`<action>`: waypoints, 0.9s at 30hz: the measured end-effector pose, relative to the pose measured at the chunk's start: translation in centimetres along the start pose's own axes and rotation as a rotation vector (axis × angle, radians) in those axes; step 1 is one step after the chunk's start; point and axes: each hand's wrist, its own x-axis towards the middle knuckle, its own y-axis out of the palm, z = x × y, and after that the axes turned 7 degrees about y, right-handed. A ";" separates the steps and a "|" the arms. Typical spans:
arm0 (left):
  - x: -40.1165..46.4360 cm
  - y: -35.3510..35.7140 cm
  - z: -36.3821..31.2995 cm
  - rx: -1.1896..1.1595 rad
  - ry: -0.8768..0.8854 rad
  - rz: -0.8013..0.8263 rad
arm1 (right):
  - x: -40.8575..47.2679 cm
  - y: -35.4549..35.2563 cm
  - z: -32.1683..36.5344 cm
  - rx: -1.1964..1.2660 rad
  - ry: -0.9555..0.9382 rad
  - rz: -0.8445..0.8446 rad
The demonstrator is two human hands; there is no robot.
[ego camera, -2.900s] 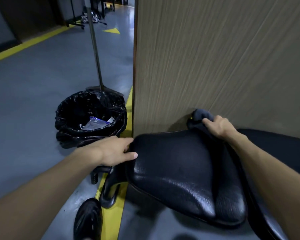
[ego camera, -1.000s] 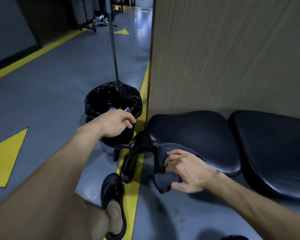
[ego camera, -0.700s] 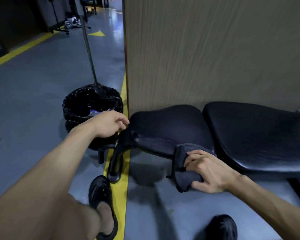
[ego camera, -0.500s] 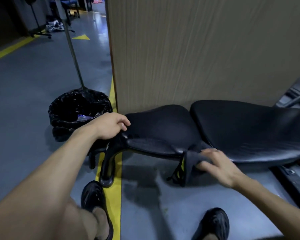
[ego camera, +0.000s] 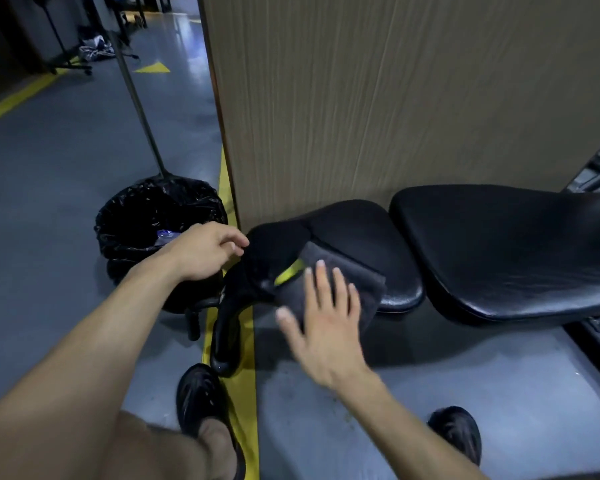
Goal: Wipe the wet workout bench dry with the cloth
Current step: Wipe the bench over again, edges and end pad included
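On the near left corner of the seat pad [ego camera: 361, 237], a dark grey cloth [ego camera: 340, 278] lies spread, w/ its lower part draping over the pad's front edge. Right hand [ego camera: 326, 320] is flat, palm down, fingers [ego camera: 321, 282] straight and splayed, fingertips pressing the cloth; thumb sticks out to the left, grasping nothing. Left hand [ego camera: 205, 249] reaches fwd w/ arm extended, fingers loosely curled at the pad's narrow left end; can't tell if it actually grips the edge or just touches it.

Workout bench [ego camera: 499, 251] has two black pads, smooth and glossy like vinyl, rounded edges, set close to a tan wood-grain panel [ego camera: 378, 98]. Cloth looks soft, matte, rectangular, w/ a yellow-green tag [ego camera: 286, 276] at its left side. Curved black frame leg [ego camera: 227, 327] drops to a grey floor w/ a yellow stripe [ego camera: 245, 389]. Bin w/ crinkly black liner [ego camera: 160, 220] stands left of the bench.
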 end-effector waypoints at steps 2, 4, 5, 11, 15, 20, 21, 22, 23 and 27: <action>-0.1 -0.1 0.6 -0.004 0.000 0.000 | -0.1 1.8 0.7 -0.192 -0.109 -0.006; 0.0 -0.3 1.1 0.000 -0.004 0.007 | 0.9 1.4 -0.2 -0.256 -0.174 -0.096; 0.1 -0.4 1.3 0.007 -0.007 0.012 | 1.5 1.0 -1.2 -0.307 -0.223 -0.125; 1.0 -0.3 1.9 0.045 -0.019 0.039 | 5.1 1.2 -4.7 -0.584 -0.437 -0.093; 1.4 -0.3 2.1 0.072 -0.013 0.033 | 6.7 3.1 -1.4 -0.590 -0.526 -0.102; 2.1 0.0 1.5 0.159 -0.026 -0.001 | 7.6 5.3 2.9 -0.473 -0.580 -0.134; 2.3 0.1 1.2 0.140 -0.030 -0.011 | 7.4 4.9 2.2 -0.464 -0.577 -0.121; 2.4 0.2 0.8 0.105 -0.026 -0.021 | 7.0 4.1 1.0 -0.467 -0.585 -0.105; 2.6 0.4 0.3 0.063 -0.015 -0.026 | 6.6 3.3 -0.7 -0.480 -0.602 -0.099; 3.2 1.5 -1.9 0.031 0.049 0.017 | 4.3 -1.0 -9.2 -0.587 -0.642 -0.152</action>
